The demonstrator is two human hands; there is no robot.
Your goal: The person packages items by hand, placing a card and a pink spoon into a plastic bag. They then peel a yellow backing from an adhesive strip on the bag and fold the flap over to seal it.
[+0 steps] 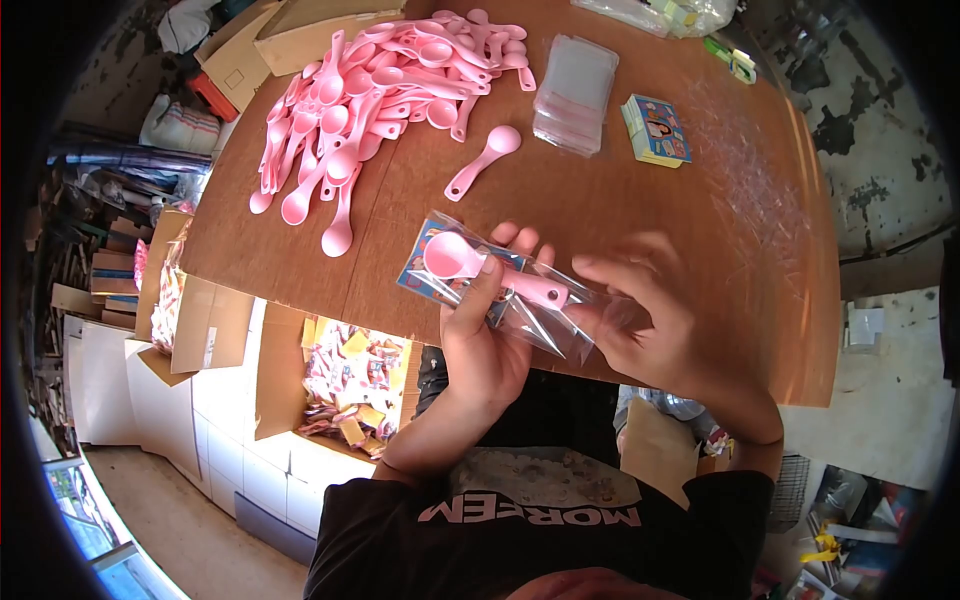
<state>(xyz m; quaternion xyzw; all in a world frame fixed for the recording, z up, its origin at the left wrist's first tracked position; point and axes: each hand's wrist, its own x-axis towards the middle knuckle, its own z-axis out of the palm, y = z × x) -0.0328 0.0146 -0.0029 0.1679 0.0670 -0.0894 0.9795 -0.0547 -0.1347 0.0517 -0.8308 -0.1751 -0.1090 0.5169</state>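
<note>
Your left hand (486,345) pinches the pink spoon (452,258), bowl toward ten o'clock, likely light and stiff, best held mid-handle against the slippery-looking bag (543,326); whether your right hand (652,318) pinches, I cannot tell.

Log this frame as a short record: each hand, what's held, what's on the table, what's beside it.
Left hand: gripping a clear bag, thumb across a pink spoon
Right hand: at the other end of the bag; grip unclear
With the spoon: printed card behind its bowl
Table: spoon pile, lone spoon, bag stack, card stack
Below table edge: carton of packets
Unclear: whether the spoon is fully inside the bag
</note>
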